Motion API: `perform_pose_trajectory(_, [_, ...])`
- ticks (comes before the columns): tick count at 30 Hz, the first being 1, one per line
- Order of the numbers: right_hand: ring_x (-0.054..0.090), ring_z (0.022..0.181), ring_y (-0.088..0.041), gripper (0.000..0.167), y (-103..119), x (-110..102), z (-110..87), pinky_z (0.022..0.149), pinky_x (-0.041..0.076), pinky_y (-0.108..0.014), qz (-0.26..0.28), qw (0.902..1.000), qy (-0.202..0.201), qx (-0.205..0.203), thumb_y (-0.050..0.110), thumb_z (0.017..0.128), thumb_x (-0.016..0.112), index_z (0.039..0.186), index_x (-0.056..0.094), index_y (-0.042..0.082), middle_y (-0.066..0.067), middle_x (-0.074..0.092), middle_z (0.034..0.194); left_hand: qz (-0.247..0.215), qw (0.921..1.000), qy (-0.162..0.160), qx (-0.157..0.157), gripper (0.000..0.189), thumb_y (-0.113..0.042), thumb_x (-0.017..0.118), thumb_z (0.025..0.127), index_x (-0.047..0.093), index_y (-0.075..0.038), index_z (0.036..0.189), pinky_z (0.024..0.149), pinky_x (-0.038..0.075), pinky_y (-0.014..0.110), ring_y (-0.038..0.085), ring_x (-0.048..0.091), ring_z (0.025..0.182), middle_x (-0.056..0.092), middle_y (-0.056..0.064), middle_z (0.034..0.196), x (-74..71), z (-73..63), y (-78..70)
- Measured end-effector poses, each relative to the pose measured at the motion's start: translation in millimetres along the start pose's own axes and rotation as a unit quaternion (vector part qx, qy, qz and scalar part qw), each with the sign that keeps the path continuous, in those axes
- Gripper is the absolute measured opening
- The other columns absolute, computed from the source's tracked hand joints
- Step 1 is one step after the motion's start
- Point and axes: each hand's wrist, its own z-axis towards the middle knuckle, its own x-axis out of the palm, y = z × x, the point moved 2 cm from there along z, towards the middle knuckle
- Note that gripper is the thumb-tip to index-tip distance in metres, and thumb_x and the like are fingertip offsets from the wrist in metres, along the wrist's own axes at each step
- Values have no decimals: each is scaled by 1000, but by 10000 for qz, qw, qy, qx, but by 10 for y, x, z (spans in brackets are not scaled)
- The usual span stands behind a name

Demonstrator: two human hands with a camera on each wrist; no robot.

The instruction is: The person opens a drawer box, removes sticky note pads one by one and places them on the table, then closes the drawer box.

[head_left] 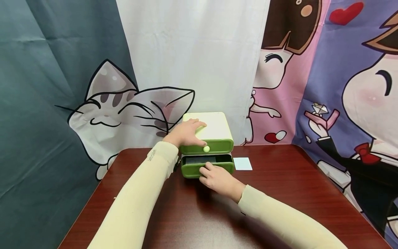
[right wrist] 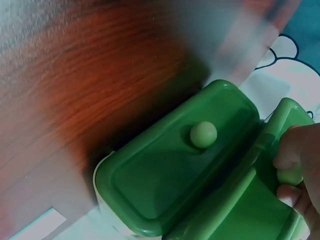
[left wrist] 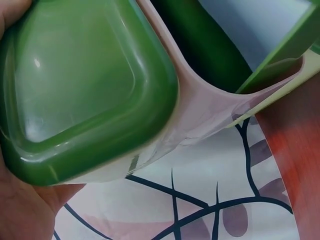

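Observation:
A two-drawer box with a pale top [head_left: 214, 126] and green drawer fronts stands at the table's far side. My left hand [head_left: 188, 133] rests on its top left part, fingers stretched over the top and thumb by the front edge. The upper drawer [head_left: 217, 146] is closed, its round pale green knob [right wrist: 203, 134] free. The lower drawer [head_left: 191, 171] is pulled partway out, with a dark grey flat patch [head_left: 200, 159] visible inside. My right hand [head_left: 220, 180] pinches the lower drawer's knob [right wrist: 290, 174] between thumb and fingers.
A pale blue-white card [head_left: 243, 164] lies on the reddish-brown table [head_left: 280, 183], just right of the box. Close behind hangs a cartoon-printed curtain [head_left: 199, 52].

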Motion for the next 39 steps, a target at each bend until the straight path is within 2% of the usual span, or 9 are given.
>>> perform_pose_trajectory(13, [43, 81, -22, 17, 104, -70, -46, 63, 44, -26, -64, 9998, -127, -129, 8, 91, 55, 77, 62, 15, -2, 51, 89, 24, 10000, 20, -24, 87, -69, 69, 76, 45, -34, 152, 114, 35, 52, 32, 29, 150, 34, 8, 162, -13, -13, -20])
perform_pose_trajectory(25, [43, 79, -21, 17, 254, -168, -25, 61, 42, -24, -184, 9992, -223, -277, 8, 90, 58, 75, 61, 17, -1, 50, 86, -32, 10000, 5, 4, 87, -67, 69, 76, 45, -32, 152, 115, 34, 51, 32, 28, 150, 34, 8, 162, -2, -7, 4])
perform_pose_trajectory(32, [42, 77, -21, 19, 297, -213, -69, 61, 42, -24, -192, 9992, -210, -267, 8, 91, 53, 75, 60, 16, -1, 50, 87, -27, 10000, 16, 29, 88, -68, 69, 76, 45, -32, 152, 117, 32, 50, 31, 28, 150, 34, 8, 162, 1, 2, 11])
perform_pose_trajectory(39, [41, 77, -21, 18, 316, -223, -106, 61, 42, -24, -179, 9994, -175, -251, 6, 88, 58, 74, 59, 16, -1, 50, 87, -30, 10000, -11, 28, 88, -68, 69, 75, 46, -32, 152, 117, 31, 49, 30, 29, 150, 35, 8, 162, 6, 9, 17])
